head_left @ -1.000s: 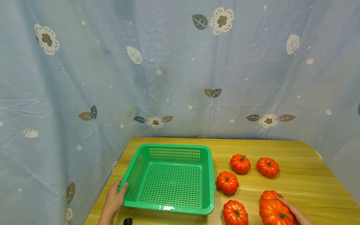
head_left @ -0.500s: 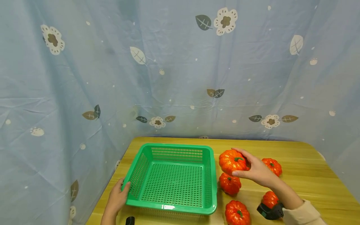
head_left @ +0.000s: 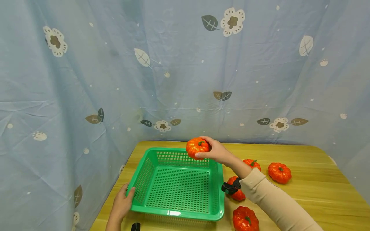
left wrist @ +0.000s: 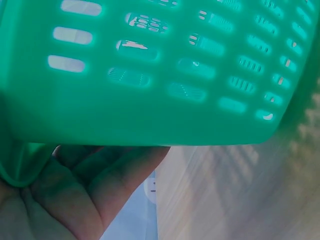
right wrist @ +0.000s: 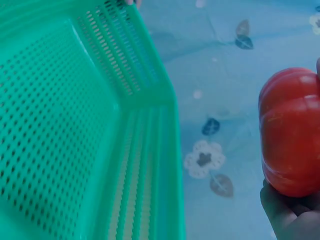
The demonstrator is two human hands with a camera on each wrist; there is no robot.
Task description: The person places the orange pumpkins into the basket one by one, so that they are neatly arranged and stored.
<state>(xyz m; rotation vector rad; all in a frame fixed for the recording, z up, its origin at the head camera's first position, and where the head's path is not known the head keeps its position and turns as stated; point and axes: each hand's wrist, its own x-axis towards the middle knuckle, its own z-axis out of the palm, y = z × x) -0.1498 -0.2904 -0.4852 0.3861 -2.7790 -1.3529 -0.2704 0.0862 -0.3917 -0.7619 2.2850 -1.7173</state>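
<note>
Gripping pumpkin (head_left: 197, 148) (orange), aloft — between right fingers (head_left: 207, 139)

I see a long cream-beige sleeve (head_left: 278, 200) on the right arm, its plain fabric creased softly and ending in a broad cuff (head_left: 251, 180) short of the wrist. By that cuff I can make out a compact black wrist camera (head_left: 229, 188) — angular, blocky, its fine details too small for me to read. The right hand (head_left: 215, 152) is bare, as is the left hand (left wrist: 65, 200), whose palm shows curving creases up close. Beside the bare left forearm (head_left: 113, 221) I get a dark, round-topped piece (head_left: 136, 227) — cropped, its mounting hidden from me.
</note>
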